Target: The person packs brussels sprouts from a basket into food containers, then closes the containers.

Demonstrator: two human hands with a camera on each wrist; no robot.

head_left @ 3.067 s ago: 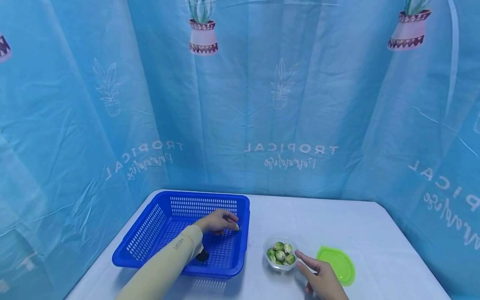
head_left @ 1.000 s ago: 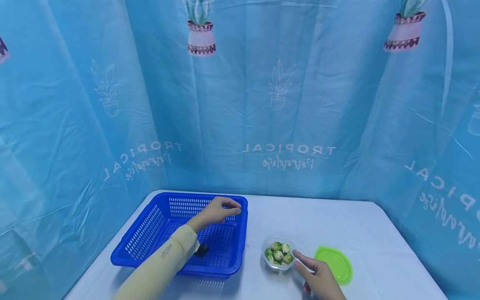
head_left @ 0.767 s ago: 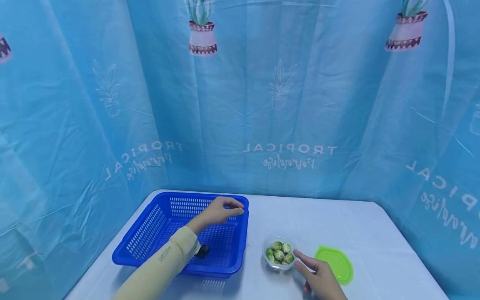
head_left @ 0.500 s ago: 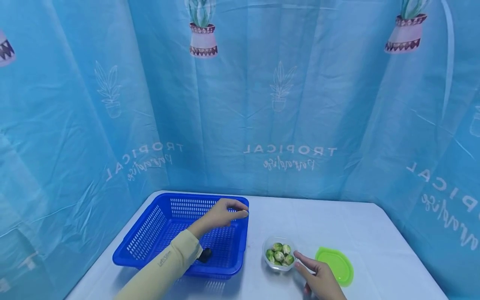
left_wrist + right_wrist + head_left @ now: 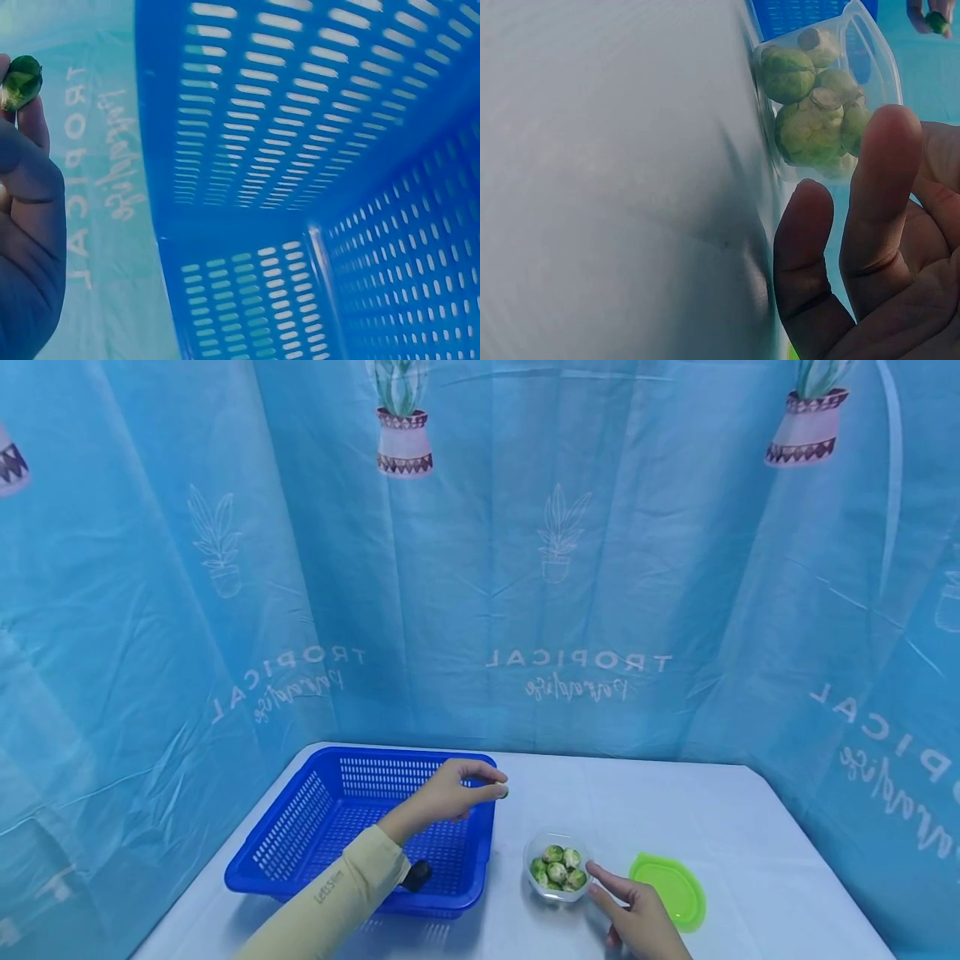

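Observation:
In the head view my left hand (image 5: 452, 791) is raised over the right rim of the blue basket (image 5: 489, 852), pinching a Brussels sprout between thumb and fingertips. The left wrist view shows that Brussels sprout (image 5: 22, 84) green and whole. My right hand (image 5: 640, 917) rests beside a clear plastic container (image 5: 558, 897), thumb and index finger extended at its right side. Whether those fingertips touch its wall is hard to tell. Several Brussels sprouts (image 5: 810, 131) sit inside the container.
A bright green lid (image 5: 678, 893) lies on the white tablecloth (image 5: 622, 802), behind and right of my right hand. Blue curtains (image 5: 420, 593) stand along the back and sides of the table. A dark wrist camera (image 5: 416, 876) hangs under my left sleeve.
My left hand has risen from inside the basket and moved right to its rim, carrying the Brussels sprout. My right hand, the container and the lid have stayed in place.

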